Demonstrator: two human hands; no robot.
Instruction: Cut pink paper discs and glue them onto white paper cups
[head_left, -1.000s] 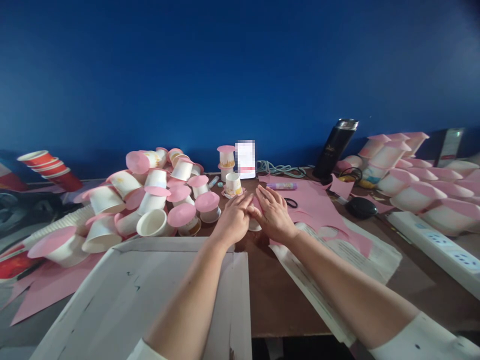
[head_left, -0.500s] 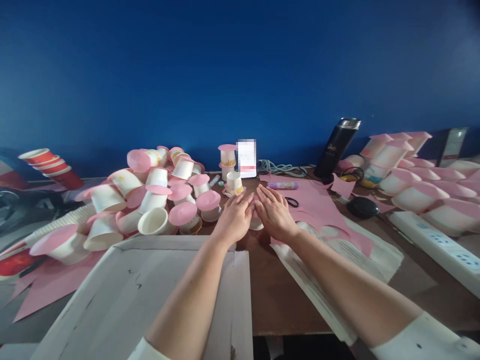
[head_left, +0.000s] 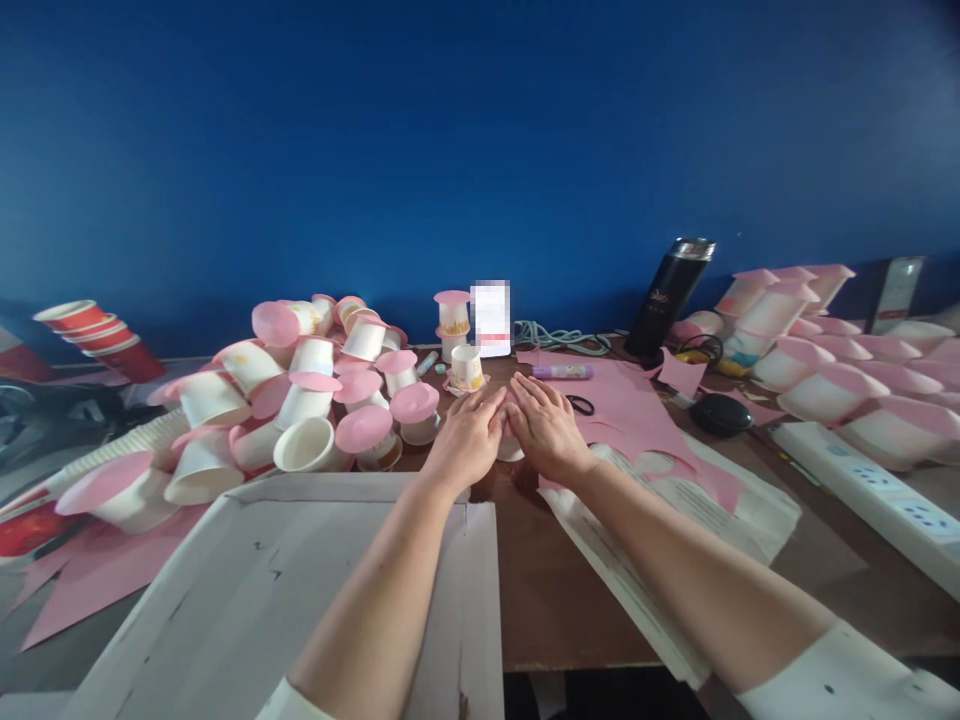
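Note:
My left hand (head_left: pixel 466 436) and my right hand (head_left: pixel 551 428) lie side by side over a white paper cup (head_left: pixel 511 451) standing upside down on the table. Fingers on both hands are stretched out flat, palms down, on a bit of pink paper covering the cup; most of the cup is hidden beneath them. Just beyond sits a small patterned paper cup (head_left: pixel 466 370), upright. To the left, several paper cups with round pink paper discs (head_left: pixel 364 429) are heaped, some tipped over. Right of my fingers are pink paper sheets (head_left: pixel 626 400) with cut-outs and a purple glue stick (head_left: pixel 562 371).
A grey-white box (head_left: pixel 300 590) fills the front left. At right stand a black flask (head_left: pixel 667 300), a black mouse-like object (head_left: pixel 720 414), a power strip (head_left: pixel 874 490) and more pink-topped cups (head_left: pixel 832 395). A lit phone (head_left: pixel 492 318) leans against the blue wall (head_left: pixel 480 140). Red cups (head_left: pixel 112 338) lean at far left.
Both hands stay pressed on the cup in nearly the same pose. The whole view has shifted very slightly; nothing else has visibly moved.

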